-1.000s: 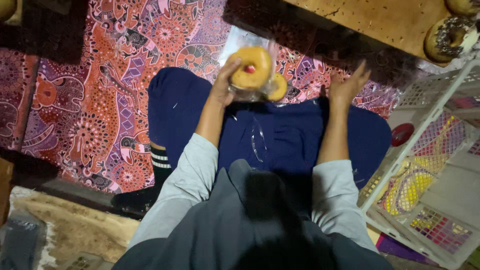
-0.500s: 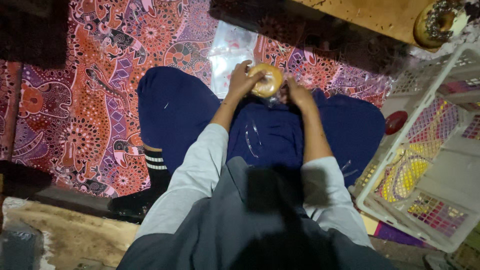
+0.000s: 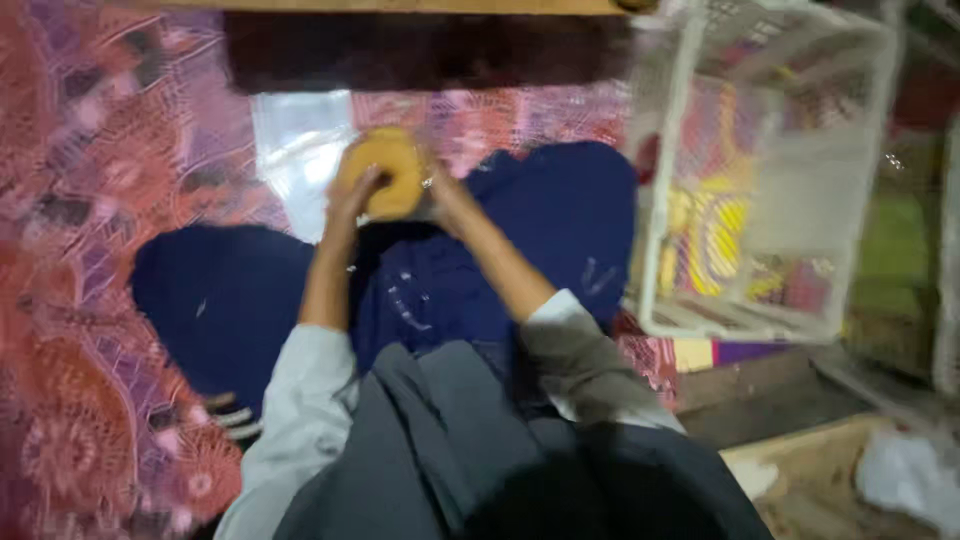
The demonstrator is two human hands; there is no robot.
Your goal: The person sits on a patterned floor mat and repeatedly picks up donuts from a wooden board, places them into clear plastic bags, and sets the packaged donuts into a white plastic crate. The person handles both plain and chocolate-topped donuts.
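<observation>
I sit cross-legged in dark blue trousers on a red patterned mat. Both hands meet in front of my knees around a round yellow-orange ring-shaped thing (image 3: 392, 170), like a doughnut. My left hand (image 3: 352, 192) grips its left side with the fingers curled over it. My right hand (image 3: 440, 188) presses against its right side. A clear plastic bag (image 3: 290, 150) lies on the mat just beyond and left of the hands. The view is blurred by motion.
A white plastic crate (image 3: 690, 200) with colourful packets inside stands to my right. A low wooden table edge (image 3: 400, 6) runs along the top, with dark shadow beneath. Bare earth and a crumpled white piece (image 3: 900, 475) lie at lower right.
One second ago my right hand was spread open apart from the ring; it came in to join the left. My head has since swung, shifting the crate toward the centre.
</observation>
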